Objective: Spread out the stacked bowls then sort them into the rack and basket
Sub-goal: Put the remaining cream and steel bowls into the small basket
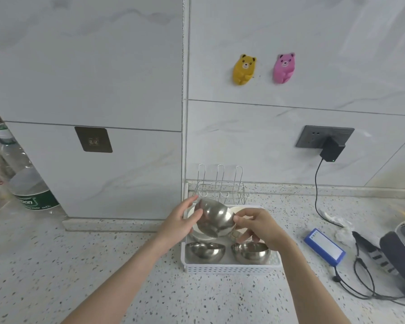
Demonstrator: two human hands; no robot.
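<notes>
**So, steel bowl held up over the basket, both hands on it**

Going left to right. Far left there's a water bottle (31,183) with a green label, tucked by the wall, nothing to do with the job.

Then the left hand (181,220): palm against the left side of the steel bowl (214,218), fingers fairly straight and loosely spread, thumb up near the rim. It's more cupping and steadying than gripping.

The bowl itself sits between the two hands, lifted above the far half of the white basket (229,268). It's tipped on its side with the rounded bottom facing the camera and the opening pointing away, toward the wire rack (220,185) that stands just behind the basket against the wall.

The right hand (257,226) is on the bowl's right edge, thumb and first fingers pinching the rim, the other fingers curled loosely underneath.

Under the hands there's a white bowl (204,232) in the far part of the basket, and two more steel bowls (205,252) sit side by side in the near part, openings up.

My guess: whichever way this one goes, rack or basket, the right hand's pinch does the steering, since the rack is straight ahead of the bowl's mouth and neither hand is clearly closer to it.

Off to the right, a blue box (324,246) and some cables (360,284) on the counter.
</notes>
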